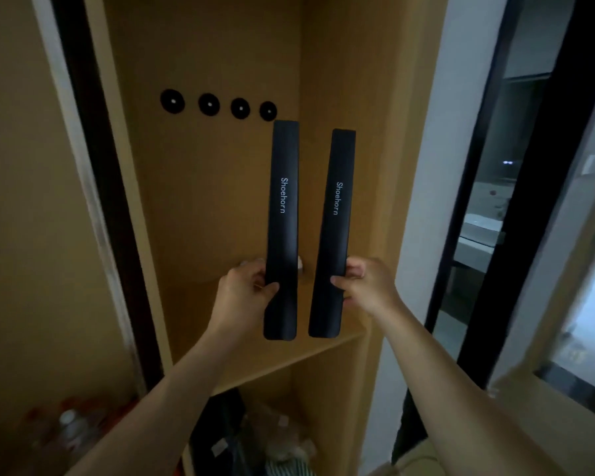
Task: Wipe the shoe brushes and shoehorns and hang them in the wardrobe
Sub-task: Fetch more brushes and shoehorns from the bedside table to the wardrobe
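Note:
Two long black shoehorns stand upright in front of the open wooden wardrobe, each printed "Shoehorn". My left hand grips the left shoehorn near its lower third. My right hand pinches the right shoehorn at about the same height. The top of the left shoehorn sits just below the rightmost of several round black hooks on the wardrobe's back panel. No shoe brush is in view.
A wooden shelf lies under the shoehorns. Below it a compartment holds dark bags and packets. Bottles with red caps stand at the lower left. A dark-framed glass door is on the right.

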Available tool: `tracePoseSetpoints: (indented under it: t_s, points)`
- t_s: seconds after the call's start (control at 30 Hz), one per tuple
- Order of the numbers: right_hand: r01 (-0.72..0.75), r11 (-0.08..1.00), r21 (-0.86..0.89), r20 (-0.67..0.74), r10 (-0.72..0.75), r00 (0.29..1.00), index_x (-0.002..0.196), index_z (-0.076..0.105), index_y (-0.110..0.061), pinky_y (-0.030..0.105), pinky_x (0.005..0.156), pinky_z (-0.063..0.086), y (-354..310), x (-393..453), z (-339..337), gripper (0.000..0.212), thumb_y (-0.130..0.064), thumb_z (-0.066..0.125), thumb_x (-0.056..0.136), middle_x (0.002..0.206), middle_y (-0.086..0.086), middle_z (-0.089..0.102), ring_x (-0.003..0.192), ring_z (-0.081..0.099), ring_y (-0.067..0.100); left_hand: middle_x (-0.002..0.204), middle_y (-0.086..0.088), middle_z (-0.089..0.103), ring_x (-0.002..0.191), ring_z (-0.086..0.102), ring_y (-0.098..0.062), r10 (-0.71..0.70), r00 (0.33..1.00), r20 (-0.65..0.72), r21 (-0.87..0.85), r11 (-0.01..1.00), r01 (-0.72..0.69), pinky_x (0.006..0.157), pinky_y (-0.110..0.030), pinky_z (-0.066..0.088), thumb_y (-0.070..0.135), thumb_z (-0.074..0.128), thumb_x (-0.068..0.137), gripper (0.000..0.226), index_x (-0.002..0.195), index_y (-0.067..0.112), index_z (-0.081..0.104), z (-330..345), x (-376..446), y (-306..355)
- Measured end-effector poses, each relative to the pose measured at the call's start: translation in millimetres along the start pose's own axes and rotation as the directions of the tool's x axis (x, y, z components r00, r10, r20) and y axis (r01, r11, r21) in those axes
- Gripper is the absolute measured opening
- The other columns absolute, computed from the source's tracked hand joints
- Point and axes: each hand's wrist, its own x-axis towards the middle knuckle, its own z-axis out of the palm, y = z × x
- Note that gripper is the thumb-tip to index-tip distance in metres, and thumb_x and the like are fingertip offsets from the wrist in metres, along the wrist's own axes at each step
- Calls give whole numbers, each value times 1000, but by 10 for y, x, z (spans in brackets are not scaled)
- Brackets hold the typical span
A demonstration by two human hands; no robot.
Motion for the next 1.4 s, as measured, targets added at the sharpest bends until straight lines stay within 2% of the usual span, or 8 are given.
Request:
tracePoseSetpoints:
  t_s: [0.23, 0.43, 0.63, 0.8, 0.93, 1.03, 1.17, 1.4]
  points:
    - [49, 998, 37, 111, -53, 992, 85, 64, -37, 26, 58, 59, 231, 902, 235, 32, -6, 70, 90, 85, -11, 71, 83, 70, 7, 88, 12, 71, 81, 68, -3, -28, 986, -164, 7, 1000, 29, 66, -28, 60, 14, 70, 90, 17, 94, 30, 68, 190, 631, -225]
    - [90, 995, 34, 143, -94, 985, 102, 69, -25, 36, 66, 64, 296, 1755, 499, 22, -6, 69, 90, 96, -3, 74, 84, 73, 15, 93, 14, 67, 83, 62, 3, -64, 968, -242, -22, 998, 60, 63, -15, 47, 15, 64, 95, 14, 102, 27, 65, 266, 1421, -577]
    - [91, 990, 103, 205, -111, 973, 89, 66, -32, 22, 55, 57, 159, 2741, 832, 32, 0, 64, 93, 86, -10, 70, 79, 69, 8, 98, 8, 69, 92, 64, -2, -89, 958, -273, -152, 987, 48, 77, -23, 54, 8, 62, 95, 20, 102, 27, 67, 254, 2305, -950]
    - [73, 981, 180, 260, -119, 958, 92, 66, -28, 21, 56, 57, 142, 3404, 1271, 30, 2, 63, 93, 89, -4, 70, 82, 68, 9, 89, 19, 66, 79, 62, 9, -113, 928, -355, -124, 990, 73, 65, -9, 48, 9, 65, 94, 35, 87, 43, 63, 129, 2858, -1294]
    - [90, 967, 239, 289, -160, 944, 87, 68, -27, 26, 54, 57, 132, 3821, 1623, 31, 4, 65, 91, 84, -2, 70, 73, 68, 8, 90, 20, 68, 88, 66, 1, -145, 910, -388, -149, 984, 93, 75, -25, 56, 5, 61, 95, 46, 86, 50, 63, -28, 3135, -1566]
    - [83, 953, 292, 321, -179, 930, 83, 69, -25, 22, 50, 55, 83, 4050, 1850, 31, 5, 66, 90, 77, -5, 69, 64, 69, 4, 89, 28, 69, 92, 67, 4, -154, 892, -424, -152, 984, 98, 75, -19, 56, 0, 56, 96, 57, 84, 55, 66, -204, 3263, -1702]
    - [94, 939, 330, 374, -221, 901, 83, 68, -27, 28, 54, 57, -84, 4269, 2100, 32, 5, 66, 90, 80, -4, 69, 71, 68, 10, 98, 10, 70, 102, 68, -19, -212, 858, -468, -199, 971, 132, 88, -44, 57, -5, 51, 96, 49, 94, 41, 67, -454, 3420, -1788]
    - [176, 919, 352, 389, -315, 866, 86, 72, -25, 42, 70, 62, -346, 4600, 2340, 28, 2, 67, 90, 86, -1, 73, 80, 71, 17, 82, 11, 67, 78, 66, -8, -145, 776, -613, -172, 984, 48, 65, -27, 55, -8, 55, 94, 42, 80, 30, 68, -914, 3851, -1687]
